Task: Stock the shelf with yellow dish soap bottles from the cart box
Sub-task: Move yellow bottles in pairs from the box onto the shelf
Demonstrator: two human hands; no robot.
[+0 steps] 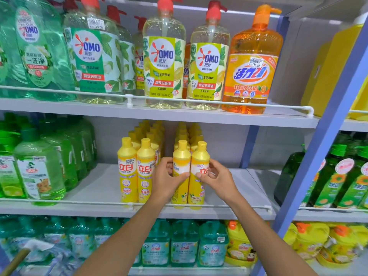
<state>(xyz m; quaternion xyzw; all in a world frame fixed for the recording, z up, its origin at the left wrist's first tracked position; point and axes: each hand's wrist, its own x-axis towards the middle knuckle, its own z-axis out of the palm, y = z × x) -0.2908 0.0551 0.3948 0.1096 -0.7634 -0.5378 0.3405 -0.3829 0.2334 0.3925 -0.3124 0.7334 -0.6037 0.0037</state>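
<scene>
Yellow plastic sits under both hands. Nearest, below the wrists, teal bottles (185, 242) are stocked one level down. The left hand (166, 181) curls round the left bottle (181, 156), its thumb laid across the white label. The right hand (218, 179) pinches the right bottle (200, 155) at its label between thumb and fingertips. Both bottles stand upright and touch each other at the front edge of the middle shelf (95, 186), just behind its white rail (79, 202). Just left of the left hand stands a front pair of yellow bottles (127, 168), labels facing out. Behind the hands, more yellow caps (182, 132) run back in rows toward the rear wall. Further left of the hands sit green bottles (37, 168). Well to the right, past a blue upright (318, 156), stand darker green ones (328, 176). Above the hands, on the upper shelf (59, 108), are clear pump bottles (164, 62) with red tops and one orange pump bottle (252, 62).
</scene>
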